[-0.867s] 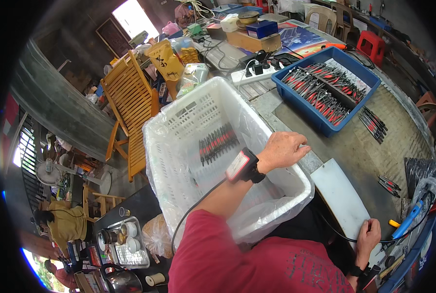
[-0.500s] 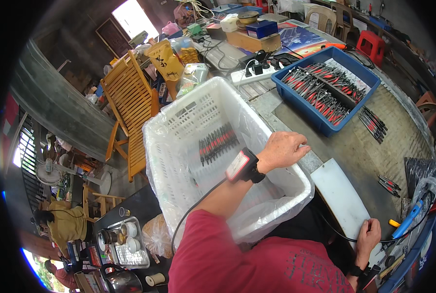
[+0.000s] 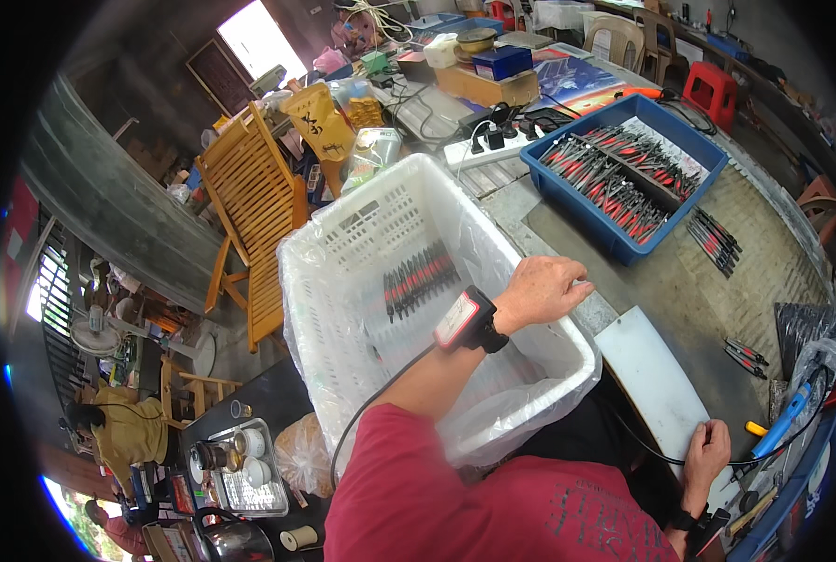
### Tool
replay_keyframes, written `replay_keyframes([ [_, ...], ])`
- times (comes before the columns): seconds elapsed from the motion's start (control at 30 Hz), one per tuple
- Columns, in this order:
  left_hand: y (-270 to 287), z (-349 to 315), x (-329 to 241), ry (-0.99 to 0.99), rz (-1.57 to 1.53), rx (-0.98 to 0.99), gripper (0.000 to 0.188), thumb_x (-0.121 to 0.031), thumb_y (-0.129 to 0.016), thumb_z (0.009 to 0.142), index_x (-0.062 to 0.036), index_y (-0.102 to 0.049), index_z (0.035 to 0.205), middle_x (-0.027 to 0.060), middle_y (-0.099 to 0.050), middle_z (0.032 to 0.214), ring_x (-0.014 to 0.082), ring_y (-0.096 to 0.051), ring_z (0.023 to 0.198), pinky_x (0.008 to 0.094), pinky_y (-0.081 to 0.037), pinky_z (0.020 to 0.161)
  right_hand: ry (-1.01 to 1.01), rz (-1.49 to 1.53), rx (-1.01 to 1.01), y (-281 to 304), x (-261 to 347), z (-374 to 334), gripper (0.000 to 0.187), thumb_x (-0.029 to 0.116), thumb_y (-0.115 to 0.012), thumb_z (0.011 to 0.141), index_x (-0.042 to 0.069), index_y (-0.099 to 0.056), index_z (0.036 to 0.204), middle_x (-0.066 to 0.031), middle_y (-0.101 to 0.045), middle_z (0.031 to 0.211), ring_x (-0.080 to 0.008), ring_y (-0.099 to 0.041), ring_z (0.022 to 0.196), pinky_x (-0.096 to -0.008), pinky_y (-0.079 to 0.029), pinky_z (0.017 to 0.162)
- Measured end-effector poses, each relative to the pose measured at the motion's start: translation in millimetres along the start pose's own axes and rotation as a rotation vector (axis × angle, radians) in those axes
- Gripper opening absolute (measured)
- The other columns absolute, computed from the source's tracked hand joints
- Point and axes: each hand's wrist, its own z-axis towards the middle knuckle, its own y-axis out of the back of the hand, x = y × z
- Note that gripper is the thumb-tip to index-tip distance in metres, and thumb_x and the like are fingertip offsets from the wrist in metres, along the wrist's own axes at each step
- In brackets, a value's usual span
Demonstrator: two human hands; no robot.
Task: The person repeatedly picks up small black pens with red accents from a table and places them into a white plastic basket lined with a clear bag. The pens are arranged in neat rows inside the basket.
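Note:
My left hand [image 3: 542, 292] rests at the right rim of a white plastic crate [image 3: 577, 361] with a clear liner. Its fingers are loosely curled and I see nothing in them, though the underside is hidden. That forearm crosses over the crate. Inside lies a row of slim black-and-red pen-shaped pieces [image 3: 420, 281]; more show faintly under the plastic. At lower right my right hand [image 3: 706, 454] lies with curled fingers on the near end of a white board [image 3: 650, 375]. Nothing shows in its grip.
A divided blue bin [image 3: 633, 245] holds many similar pieces. Small bundles [image 3: 714, 242] lie beside it, with a few loose ones [image 3: 746, 358] nearer. A power strip [image 3: 495, 147] stands behind the crate, a wooden folding chair [image 3: 249, 215] to its left. A black cable runs past my right hand.

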Motion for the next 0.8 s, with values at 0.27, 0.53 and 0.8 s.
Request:
replay_keyframes([
  [0.27, 0.6, 0.2, -0.5, 0.004, 0.001, 0.009, 0.022, -0.026, -0.06, 0.078, -0.0041, -0.064, 0.083, 0.0082, -0.06, 0.064, 0.025, -0.059, 0.06, 0.0353, -0.046, 0.057, 0.001, 0.006, -0.022, -0.5, 1.9, -0.4, 0.01, 0.006, -0.056, 0.079, 0.0, -0.049, 0.075, -0.0137, -0.049, 0.069, -0.0312, -0.048, 0.065, -0.039, -0.038, 0.058],
  [0.53, -0.2, 0.5, -1.1, 0.021, 0.018, 0.012, 0.022, -0.027, -0.059, 0.078, -0.0053, -0.063, 0.081, 0.0078, -0.059, 0.063, 0.0254, -0.058, 0.061, 0.0359, -0.045, 0.057, -0.004, -0.001, -0.007, 0.6, -0.1, -0.4, 0.009, 0.007, -0.056, 0.079, 0.001, -0.049, 0.076, -0.0138, -0.049, 0.071, -0.031, -0.05, 0.066, -0.0378, -0.039, 0.06],
  [0.8, -0.2, 1.9, -1.3, 0.034, 0.018, 0.042, 0.023, -0.028, -0.059, 0.078, -0.0054, -0.063, 0.08, 0.0083, -0.059, 0.064, 0.0264, -0.058, 0.062, 0.0369, -0.045, 0.058, 0.001, 0.015, -0.029, 0.8, 1.9, -0.4, 0.009, 0.005, -0.056, 0.078, 0.001, -0.049, 0.074, -0.0144, -0.051, 0.07, -0.0326, -0.05, 0.067, -0.0398, -0.039, 0.06],
])
